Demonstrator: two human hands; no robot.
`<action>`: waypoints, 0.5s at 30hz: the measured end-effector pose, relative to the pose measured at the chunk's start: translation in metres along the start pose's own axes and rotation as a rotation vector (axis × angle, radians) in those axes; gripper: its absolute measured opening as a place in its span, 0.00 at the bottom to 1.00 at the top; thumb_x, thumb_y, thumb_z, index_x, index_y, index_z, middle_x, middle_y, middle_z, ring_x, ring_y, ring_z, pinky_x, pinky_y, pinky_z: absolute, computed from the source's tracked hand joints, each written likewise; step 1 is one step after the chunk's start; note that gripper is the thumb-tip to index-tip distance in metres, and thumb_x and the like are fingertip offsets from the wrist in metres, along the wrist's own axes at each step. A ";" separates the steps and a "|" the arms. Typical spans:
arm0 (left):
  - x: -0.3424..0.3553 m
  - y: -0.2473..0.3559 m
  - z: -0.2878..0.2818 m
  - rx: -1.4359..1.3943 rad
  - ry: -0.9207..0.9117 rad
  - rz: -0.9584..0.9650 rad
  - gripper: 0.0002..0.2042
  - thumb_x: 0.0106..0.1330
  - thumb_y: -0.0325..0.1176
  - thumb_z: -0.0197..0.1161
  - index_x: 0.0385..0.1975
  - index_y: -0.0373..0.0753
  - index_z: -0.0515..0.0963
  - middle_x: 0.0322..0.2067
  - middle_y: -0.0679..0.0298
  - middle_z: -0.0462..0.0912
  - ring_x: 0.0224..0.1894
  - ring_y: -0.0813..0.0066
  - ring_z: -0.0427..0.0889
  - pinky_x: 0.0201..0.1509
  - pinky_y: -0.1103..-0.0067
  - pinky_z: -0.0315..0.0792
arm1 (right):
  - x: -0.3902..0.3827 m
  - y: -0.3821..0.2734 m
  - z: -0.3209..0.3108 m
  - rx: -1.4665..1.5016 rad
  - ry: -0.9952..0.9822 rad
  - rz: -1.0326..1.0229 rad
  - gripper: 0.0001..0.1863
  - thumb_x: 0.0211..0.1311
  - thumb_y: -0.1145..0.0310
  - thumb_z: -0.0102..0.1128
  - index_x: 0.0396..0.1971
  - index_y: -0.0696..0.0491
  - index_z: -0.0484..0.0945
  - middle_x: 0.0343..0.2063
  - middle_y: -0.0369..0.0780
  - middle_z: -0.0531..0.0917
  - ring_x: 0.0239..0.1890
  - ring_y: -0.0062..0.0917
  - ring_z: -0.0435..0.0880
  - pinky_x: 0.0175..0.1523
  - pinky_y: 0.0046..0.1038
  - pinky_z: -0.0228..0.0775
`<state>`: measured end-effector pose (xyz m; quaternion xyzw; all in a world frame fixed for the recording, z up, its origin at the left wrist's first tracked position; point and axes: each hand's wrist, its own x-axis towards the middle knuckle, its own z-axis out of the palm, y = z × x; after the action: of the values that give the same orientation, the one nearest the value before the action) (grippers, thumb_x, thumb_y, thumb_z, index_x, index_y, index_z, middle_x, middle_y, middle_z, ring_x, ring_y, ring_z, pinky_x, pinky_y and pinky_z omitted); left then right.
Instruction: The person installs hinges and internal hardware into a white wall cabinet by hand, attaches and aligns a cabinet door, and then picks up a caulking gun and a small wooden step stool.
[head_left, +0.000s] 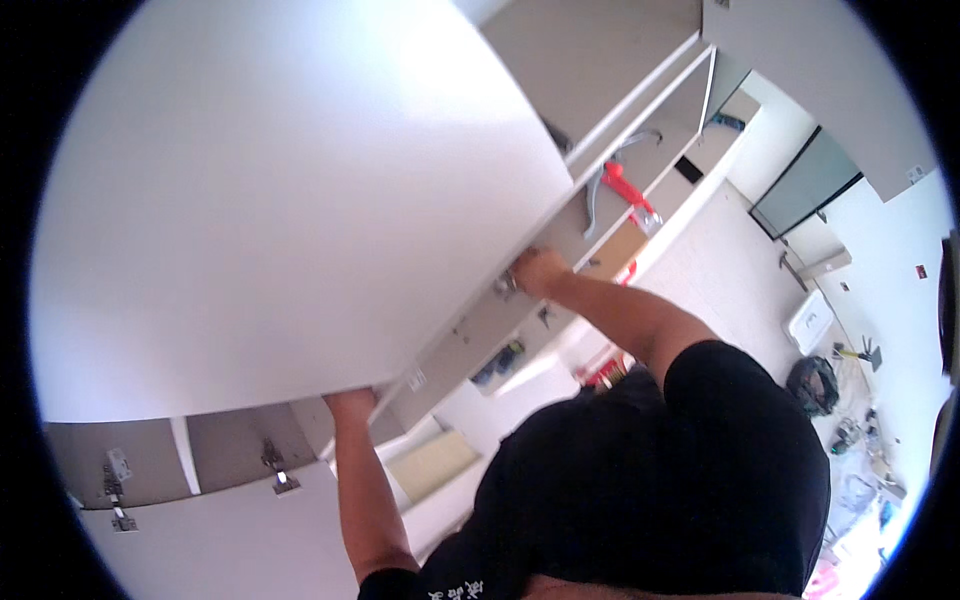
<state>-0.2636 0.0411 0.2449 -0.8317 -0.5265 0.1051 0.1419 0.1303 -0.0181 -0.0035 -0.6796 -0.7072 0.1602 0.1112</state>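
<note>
A large white cabinet door [300, 220] fills the upper left. At its lower corner, my left hand [350, 402] grips the edge, the fingers partly hidden by the panel. My right hand [540, 270] is closed at the door's right edge, its fingers curled against a small metal hinge [505, 285]. Just what those fingertips do to the hinge is too small to make out. Beyond this hand, a red and grey tool [625, 188] with curved metal parts lies on the cabinet's inner surface.
More metal hinges [278, 468] stick out at the lower left, next to a white divider [184, 455]. A dark glass door [806, 185] stands at the far right. On the floor are a white box [810, 320], a black bin bag [812, 385] and scattered tools.
</note>
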 end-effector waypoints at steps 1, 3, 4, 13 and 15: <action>-0.003 -0.008 0.011 -0.026 0.019 -0.008 0.26 0.71 0.42 0.57 0.69 0.45 0.72 0.70 0.53 0.71 0.74 0.50 0.64 0.76 0.57 0.59 | 0.000 -0.009 -0.010 0.049 0.010 0.026 0.13 0.59 0.68 0.62 0.43 0.51 0.87 0.51 0.46 0.85 0.54 0.40 0.86 0.53 0.45 0.82; -0.003 -0.005 0.007 0.056 0.080 0.055 0.27 0.71 0.43 0.57 0.69 0.46 0.71 0.70 0.53 0.70 0.74 0.51 0.64 0.76 0.56 0.59 | 0.006 -0.006 -0.013 -0.013 -0.033 -0.066 0.13 0.60 0.66 0.62 0.41 0.55 0.88 0.49 0.46 0.85 0.52 0.42 0.87 0.53 0.45 0.82; -0.002 -0.002 0.002 0.104 0.040 0.074 0.27 0.71 0.43 0.57 0.70 0.46 0.71 0.70 0.53 0.70 0.73 0.51 0.65 0.75 0.56 0.60 | 0.005 -0.007 -0.010 0.033 0.113 -0.087 0.14 0.60 0.65 0.61 0.39 0.57 0.88 0.49 0.47 0.86 0.52 0.44 0.87 0.51 0.45 0.83; 0.006 0.009 -0.012 -0.111 0.205 0.010 0.24 0.70 0.44 0.60 0.65 0.45 0.75 0.64 0.54 0.77 0.69 0.53 0.72 0.71 0.59 0.66 | -0.043 0.015 -0.056 0.649 0.497 -0.067 0.13 0.63 0.62 0.61 0.40 0.55 0.81 0.39 0.50 0.84 0.44 0.46 0.85 0.49 0.46 0.78; 0.009 0.012 -0.021 -0.098 0.197 0.012 0.24 0.70 0.44 0.60 0.65 0.44 0.75 0.64 0.55 0.77 0.69 0.53 0.72 0.71 0.59 0.66 | -0.083 0.048 -0.060 0.736 0.492 -0.236 0.11 0.59 0.64 0.66 0.38 0.54 0.81 0.37 0.47 0.83 0.41 0.45 0.85 0.47 0.43 0.78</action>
<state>-0.2426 0.0421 0.2600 -0.8471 -0.5093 -0.0019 0.1514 0.2013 -0.0955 0.0390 -0.5275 -0.6284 0.2212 0.5272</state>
